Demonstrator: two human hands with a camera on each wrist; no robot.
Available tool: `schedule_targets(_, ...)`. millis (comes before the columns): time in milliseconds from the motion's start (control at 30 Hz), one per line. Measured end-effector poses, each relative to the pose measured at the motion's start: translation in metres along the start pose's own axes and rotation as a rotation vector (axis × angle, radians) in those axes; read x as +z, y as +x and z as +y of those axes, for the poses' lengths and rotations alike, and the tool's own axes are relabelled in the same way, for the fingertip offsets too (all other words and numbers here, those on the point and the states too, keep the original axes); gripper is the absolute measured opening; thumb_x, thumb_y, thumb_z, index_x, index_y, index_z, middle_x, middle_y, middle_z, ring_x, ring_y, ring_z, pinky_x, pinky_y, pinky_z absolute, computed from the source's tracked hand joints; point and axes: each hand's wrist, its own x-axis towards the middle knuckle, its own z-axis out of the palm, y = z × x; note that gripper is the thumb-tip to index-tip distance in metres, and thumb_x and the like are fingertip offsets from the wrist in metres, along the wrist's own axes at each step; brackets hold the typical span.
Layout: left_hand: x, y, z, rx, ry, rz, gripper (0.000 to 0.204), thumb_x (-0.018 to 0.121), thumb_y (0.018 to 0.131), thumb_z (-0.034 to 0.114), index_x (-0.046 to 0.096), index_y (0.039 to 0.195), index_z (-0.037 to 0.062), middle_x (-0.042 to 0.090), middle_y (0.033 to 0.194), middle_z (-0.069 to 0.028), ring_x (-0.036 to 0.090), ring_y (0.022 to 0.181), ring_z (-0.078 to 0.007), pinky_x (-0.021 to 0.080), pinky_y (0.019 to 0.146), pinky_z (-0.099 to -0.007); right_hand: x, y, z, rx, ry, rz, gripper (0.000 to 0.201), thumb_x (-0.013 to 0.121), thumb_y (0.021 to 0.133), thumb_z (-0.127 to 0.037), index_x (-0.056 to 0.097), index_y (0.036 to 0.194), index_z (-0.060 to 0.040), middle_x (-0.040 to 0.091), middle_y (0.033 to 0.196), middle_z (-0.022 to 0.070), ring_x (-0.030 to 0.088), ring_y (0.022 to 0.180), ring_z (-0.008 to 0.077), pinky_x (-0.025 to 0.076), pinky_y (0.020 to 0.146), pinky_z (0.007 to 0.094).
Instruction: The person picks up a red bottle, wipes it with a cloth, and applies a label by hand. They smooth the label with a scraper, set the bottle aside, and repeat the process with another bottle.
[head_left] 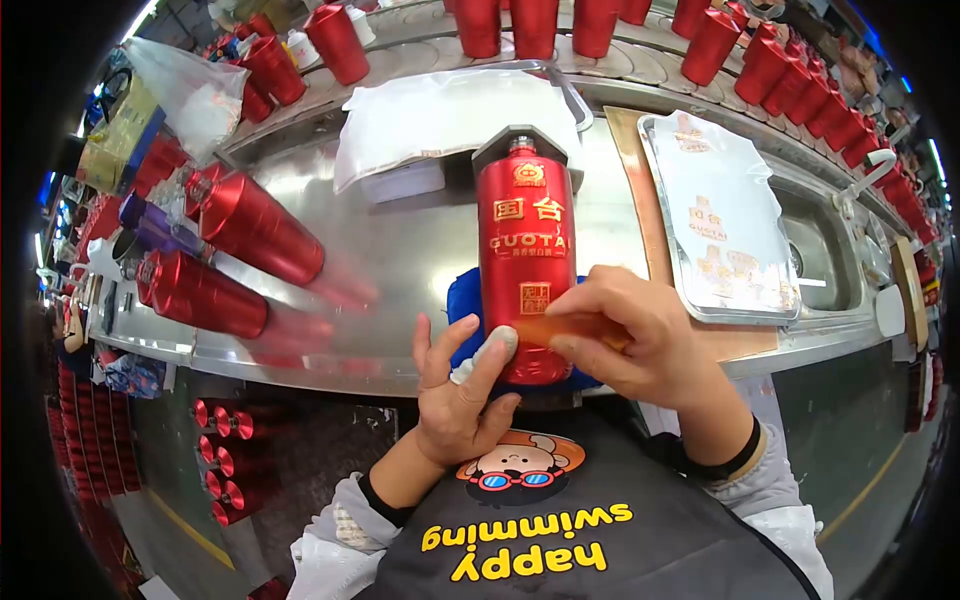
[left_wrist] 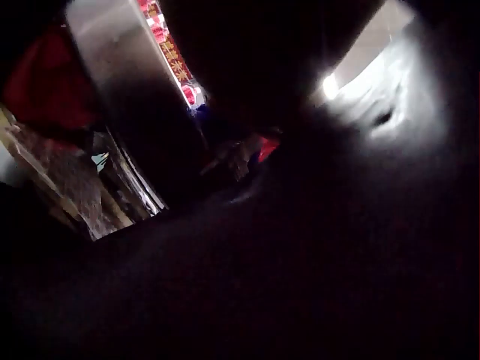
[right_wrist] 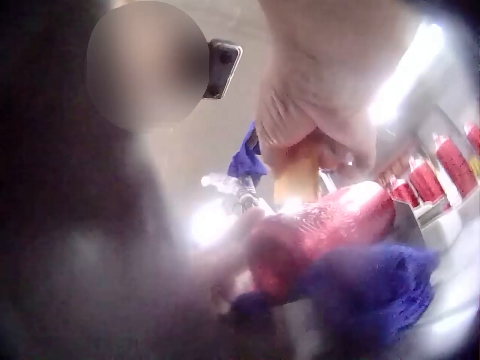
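Observation:
A red bottle [head_left: 525, 225] with gold lettering lies with its neck pointing away from me, its upper end against a grey angular support [head_left: 490, 152]. Under its lower part is a blue cloth [head_left: 463, 300], also seen as a bunched blue cloth [right_wrist: 375, 292] in the right wrist view. My right hand [head_left: 640, 330] pinches a flat orange scraper-like piece [head_left: 575, 328] against the bottle's lower front. My left hand [head_left: 458, 395] touches the bottle's lower left side, fingers extended, a whitish cover on one fingertip. The left wrist view is mostly dark.
Two red bottles [head_left: 255, 225] [head_left: 208, 295] lie tilted on the metal table at left. Behind the bottle, white sheets [head_left: 450, 115] cover a tray. At right, a metal tray [head_left: 690, 290] holds printed decal sheets beside a sink [head_left: 815, 250]. Red bottles line a conveyor [head_left: 640, 65] at the back.

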Motion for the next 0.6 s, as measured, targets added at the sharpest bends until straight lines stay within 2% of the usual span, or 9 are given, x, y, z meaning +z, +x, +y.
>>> schedule_targets(67, 0.001, -0.007, -0.004, 0.006, -0.015, 0.005, 0.055, 0.062, 0.089, 0.022, 0.049, 0.136, -0.004, 0.061, 0.123, -0.0213, 0.05, 0.126, -0.0414, 0.019, 0.112, -0.0647, 0.018, -0.005, 0.014, 0.394, 0.421, 0.205, 0.014, 0.071, 0.086, -0.007, 0.064, 0.099, -0.0029, 0.065, 0.081, 0.0065, 0.064, 0.071, 0.0106, 0.049, 0.06, 0.0242)
schedule_targets(133, 0.004, -0.01, -0.008, 0.007, -0.044, 0.017, 0.056, 0.062, 0.089, 0.021, 0.047, 0.137, -0.0048, 0.06, 0.125, -0.0219, 0.05, 0.126, -0.0412, 0.019, 0.112, -0.0639, 0.027, -0.011, 0.022, 0.353, 0.281, 0.526, 0.013, 0.07, 0.088, -0.006, 0.065, 0.099, -0.002, 0.065, 0.08, 0.0048, 0.062, 0.073, 0.0075, 0.048, 0.061, 0.0214)
schedule_targets(200, 0.006, -0.011, -0.007, -0.058, -0.091, 0.04, 0.056, 0.064, 0.088, 0.021, 0.049, 0.137, -0.0028, 0.063, 0.124, -0.0179, 0.051, 0.125, -0.0379, 0.018, 0.113, -0.0616, 0.027, -0.02, 0.01, 0.189, 0.301, 0.303, 0.012, 0.068, 0.088, -0.001, 0.066, 0.1, -0.0008, 0.062, 0.082, 0.0055, 0.057, 0.068, 0.0088, 0.045, 0.059, 0.0235)
schedule_targets(267, 0.007, -0.012, -0.006, -0.1, -0.131, 0.053, 0.057, 0.066, 0.087, 0.02, 0.049, 0.136, -0.0028, 0.064, 0.123, -0.0167, 0.051, 0.125, -0.0363, 0.018, 0.113, -0.0601, 0.03, -0.025, 0.011, 0.368, 0.358, 0.408, 0.015, 0.069, 0.086, 0.001, 0.067, 0.101, -0.002, 0.059, 0.08, 0.0064, 0.055, 0.065, 0.0113, 0.044, 0.058, 0.0258)
schedule_targets(333, 0.008, -0.011, -0.008, -0.123, -0.151, 0.072, 0.058, 0.066, 0.087, 0.02, 0.048, 0.136, -0.0047, 0.063, 0.125, -0.0182, 0.05, 0.126, -0.0364, 0.019, 0.114, -0.0591, 0.023, -0.027, 0.026, 0.309, 0.01, 0.544, 0.022, 0.073, 0.08, 0.001, 0.068, 0.101, -0.0034, 0.058, 0.078, 0.0058, 0.055, 0.066, 0.0157, 0.045, 0.059, 0.0288)
schedule_targets(367, 0.009, -0.011, -0.007, -0.164, -0.169, 0.087, 0.058, 0.065, 0.087, 0.019, 0.047, 0.136, -0.0067, 0.061, 0.126, -0.0211, 0.049, 0.127, -0.0368, 0.019, 0.114, -0.0585, 0.024, -0.026, 0.026, 0.074, -0.145, 0.544, 0.026, 0.076, 0.076, -0.001, 0.069, 0.1, -0.0058, 0.057, 0.078, 0.005, 0.056, 0.07, 0.0203, 0.045, 0.064, 0.033)
schedule_targets(400, 0.009, -0.013, -0.006, -0.174, -0.164, 0.081, 0.059, 0.064, 0.088, 0.02, 0.045, 0.137, -0.0071, 0.06, 0.127, -0.022, 0.048, 0.128, -0.0368, 0.02, 0.114, -0.0575, 0.023, -0.027, 0.011, 0.004, -0.28, 0.433, 0.029, 0.078, 0.072, -0.002, 0.07, 0.099, -0.0082, 0.057, 0.079, 0.0047, 0.055, 0.074, 0.023, 0.045, 0.067, 0.0361)
schedule_targets(500, 0.007, -0.008, -0.009, -0.193, -0.21, 0.069, 0.062, 0.06, 0.093, 0.026, 0.039, 0.14, -0.0079, 0.057, 0.13, -0.0242, 0.046, 0.13, -0.0365, 0.021, 0.114, -0.0543, 0.019, -0.027, 0.0, -0.12, 0.155, 0.056, 0.028, 0.08, 0.072, -0.007, 0.07, 0.097, -0.011, 0.057, 0.081, 0.0046, 0.055, 0.075, 0.0224, 0.042, 0.069, 0.0344)
schedule_targets(600, 0.003, 0.004, -0.006, -0.309, -0.482, 0.108, 0.066, 0.055, 0.098, 0.033, 0.033, 0.144, -0.0079, 0.054, 0.132, -0.0253, 0.045, 0.131, -0.036, 0.023, 0.115, -0.0506, 0.02, -0.029, 0.011, -0.007, -0.04, 0.332, 0.028, 0.081, 0.072, -0.008, 0.07, 0.097, -0.0106, 0.056, 0.081, 0.0041, 0.055, 0.075, 0.0225, 0.042, 0.067, 0.0332)
